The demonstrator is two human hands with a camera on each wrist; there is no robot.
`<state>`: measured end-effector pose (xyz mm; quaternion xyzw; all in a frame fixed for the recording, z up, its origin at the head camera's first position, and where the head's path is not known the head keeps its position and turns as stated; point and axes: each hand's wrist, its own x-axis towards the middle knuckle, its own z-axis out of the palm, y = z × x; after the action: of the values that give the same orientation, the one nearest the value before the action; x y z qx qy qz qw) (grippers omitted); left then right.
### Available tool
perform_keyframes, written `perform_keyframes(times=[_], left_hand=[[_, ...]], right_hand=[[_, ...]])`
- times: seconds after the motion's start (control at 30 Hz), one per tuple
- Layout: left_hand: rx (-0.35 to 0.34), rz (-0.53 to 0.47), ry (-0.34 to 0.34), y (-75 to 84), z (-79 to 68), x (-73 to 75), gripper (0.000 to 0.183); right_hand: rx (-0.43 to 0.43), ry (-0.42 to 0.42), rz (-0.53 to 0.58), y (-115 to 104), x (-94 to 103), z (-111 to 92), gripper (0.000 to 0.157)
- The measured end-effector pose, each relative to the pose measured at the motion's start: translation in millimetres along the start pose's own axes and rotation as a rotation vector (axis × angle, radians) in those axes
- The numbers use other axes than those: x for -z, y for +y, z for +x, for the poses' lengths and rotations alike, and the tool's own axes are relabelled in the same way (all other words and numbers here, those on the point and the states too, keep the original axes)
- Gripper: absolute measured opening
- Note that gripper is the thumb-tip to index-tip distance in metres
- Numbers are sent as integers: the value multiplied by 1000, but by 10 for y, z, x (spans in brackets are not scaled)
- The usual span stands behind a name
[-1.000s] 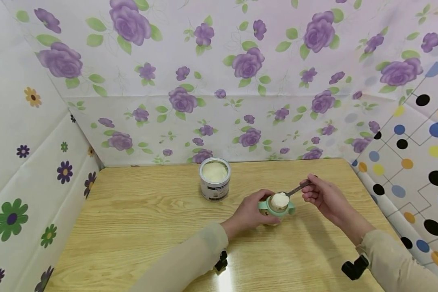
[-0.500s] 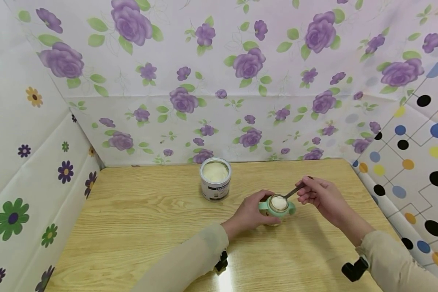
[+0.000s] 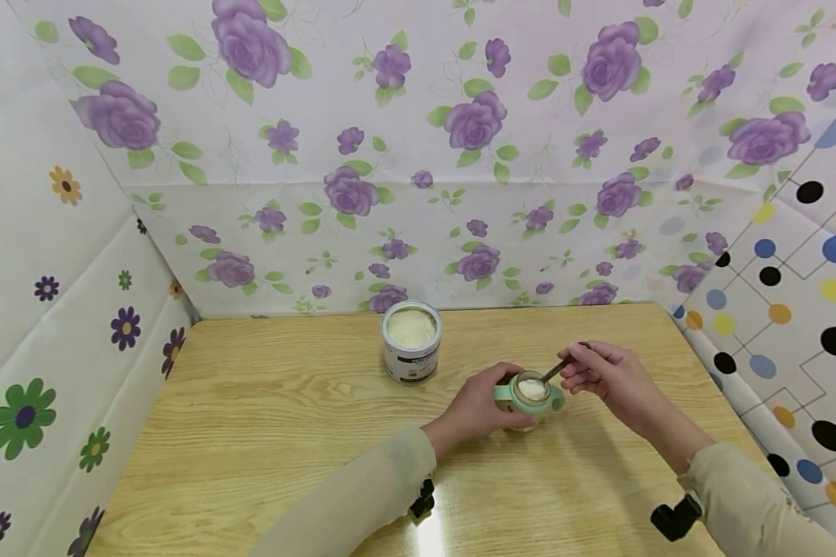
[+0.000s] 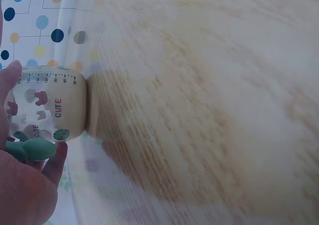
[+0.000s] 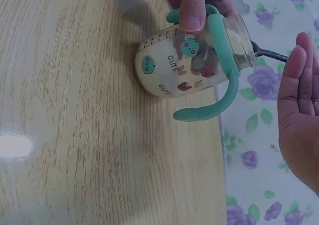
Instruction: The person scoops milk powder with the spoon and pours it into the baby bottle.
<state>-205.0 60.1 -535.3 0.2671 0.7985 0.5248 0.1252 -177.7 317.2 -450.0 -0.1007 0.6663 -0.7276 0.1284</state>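
A clear baby bottle (image 5: 167,68) with mint-green handles (image 5: 227,60) and printed "CUTE" lettering stands upright on the table. Fingers and thumb of my left hand (image 3: 484,402) grip it around the body. In the right wrist view, pale contents show through its wall. White powder (image 3: 532,389) shows at the open mouth in the head view. My right hand (image 3: 616,379) pinches the handle of a dark spoon (image 3: 556,370), tilted down into that mouth. The spoon's bowl is inside the neck, mostly hidden. In the left wrist view, measuring marks run along the bottle (image 4: 47,103).
An open can (image 3: 409,362) of pale powder stands left of the bottle, near the back of the wooden table (image 3: 286,449). Flowered cloth (image 3: 418,186) hangs behind; a dotted cloth (image 3: 801,333) borders the right side.
The right hand has moved slightly left and the spoon has gone lower into the bottle's mouth. The heaped white powder there has sunk below the rim. The left hand keeps its grip.
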Motion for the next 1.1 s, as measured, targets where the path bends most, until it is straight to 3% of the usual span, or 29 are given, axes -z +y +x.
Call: perform_keyframes(times=[0.43, 0.87, 1.1], left_hand=[[-12, 12, -2, -10, 10, 6, 69], [-3, 14, -6, 9, 3, 13, 70], [-9, 4, -3, -8, 6, 11, 70]], right_hand=[[1, -28, -126, -6, -25, -25, 31], [29, 112, -395, 36, -84, -108, 36], [88, 68, -424, 50, -49, -179, 35]])
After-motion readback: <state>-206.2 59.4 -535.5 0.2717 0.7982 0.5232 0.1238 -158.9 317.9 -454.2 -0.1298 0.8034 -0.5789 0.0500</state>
